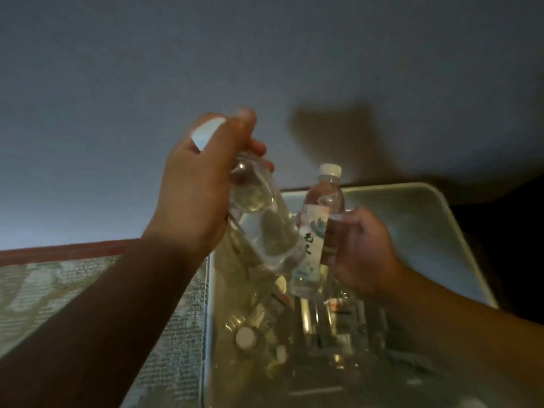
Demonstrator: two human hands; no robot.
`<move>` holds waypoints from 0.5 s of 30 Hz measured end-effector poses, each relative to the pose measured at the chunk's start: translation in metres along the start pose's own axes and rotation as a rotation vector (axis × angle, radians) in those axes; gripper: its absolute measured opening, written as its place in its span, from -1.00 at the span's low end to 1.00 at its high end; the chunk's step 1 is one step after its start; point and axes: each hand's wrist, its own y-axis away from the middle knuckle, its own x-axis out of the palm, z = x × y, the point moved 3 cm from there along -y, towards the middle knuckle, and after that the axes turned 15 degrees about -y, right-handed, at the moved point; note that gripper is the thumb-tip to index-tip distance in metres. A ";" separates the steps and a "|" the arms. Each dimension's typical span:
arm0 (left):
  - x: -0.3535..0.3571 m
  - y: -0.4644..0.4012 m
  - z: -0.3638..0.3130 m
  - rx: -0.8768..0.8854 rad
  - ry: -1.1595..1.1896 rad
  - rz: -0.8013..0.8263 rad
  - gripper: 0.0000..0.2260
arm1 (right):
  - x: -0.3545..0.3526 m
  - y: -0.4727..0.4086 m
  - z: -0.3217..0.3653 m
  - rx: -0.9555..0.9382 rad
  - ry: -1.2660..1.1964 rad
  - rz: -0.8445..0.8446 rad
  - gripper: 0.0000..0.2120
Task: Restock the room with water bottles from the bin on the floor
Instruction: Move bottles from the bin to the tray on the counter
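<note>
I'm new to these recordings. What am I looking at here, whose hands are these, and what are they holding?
There is one picture, from a camera worn on a person's head, looking down at their own bare hands. The left hand grips a clear plastic water bottle without a label near its white cap, tilted. The right hand grips a labelled clear water bottle with a white cap, upright. Below them a translucent plastic bin sits on patterned carpet, holding more bottles.

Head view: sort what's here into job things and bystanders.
Job:
- left hand gripping a tilted bottle
- right hand holding an upright labelled bottle
- bin with more capped bottles

Bystanders:
- carpet
- wall
- red skirting
</note>
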 end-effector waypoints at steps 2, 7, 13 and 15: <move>-0.003 0.004 -0.052 -0.058 0.040 0.003 -0.70 | 0.037 0.035 0.026 0.019 -0.043 -0.004 -0.56; -0.012 0.011 -0.218 -0.170 0.067 0.097 -0.70 | 0.125 0.140 0.109 -0.064 0.009 -0.086 -0.28; -0.013 0.054 -0.441 -0.222 0.250 0.384 -0.84 | 0.252 0.292 0.221 -0.170 -0.133 -0.031 -0.41; -0.011 0.076 -0.506 -0.181 0.245 0.453 -0.83 | 0.287 0.349 0.252 -0.238 -0.128 -0.062 -0.49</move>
